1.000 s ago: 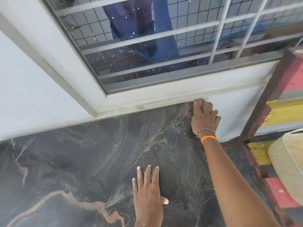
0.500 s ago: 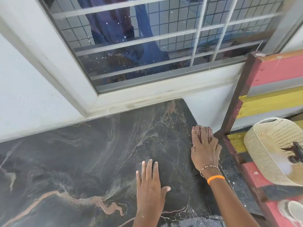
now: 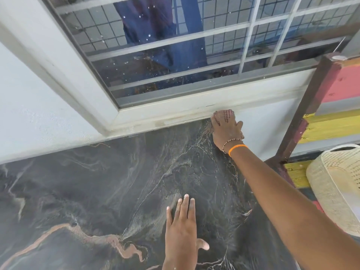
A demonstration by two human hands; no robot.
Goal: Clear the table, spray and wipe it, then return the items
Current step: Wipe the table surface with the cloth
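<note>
right hand (image 3: 227, 129): arm stretched far toward 1 o'clock, fingers lying flat on the cloth (image 3: 224, 114), pressing it at the table's (image 3: 97, 182) far edge under the window sill (image 3: 175, 112).
left hand (image 3: 182, 228): at 6 o'clock, palm down on the table, fingers straight and close together, holding nothing.

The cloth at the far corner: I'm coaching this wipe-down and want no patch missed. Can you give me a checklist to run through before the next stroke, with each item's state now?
1. Cloth under the right hand, fingers pressing it down: ok.
2. Cloth reaches the far edge of the marble tabletop below the window sill: ok.
3. Left hand flat on the tabletop as a brace, out of the cloth's path: ok.
4. Visible tabletop free of items: ok.
5. Woven basket on the bench to the right, off the tabletop: ok.
6. Surface evenly wet from spray: cannot tell.
</note>
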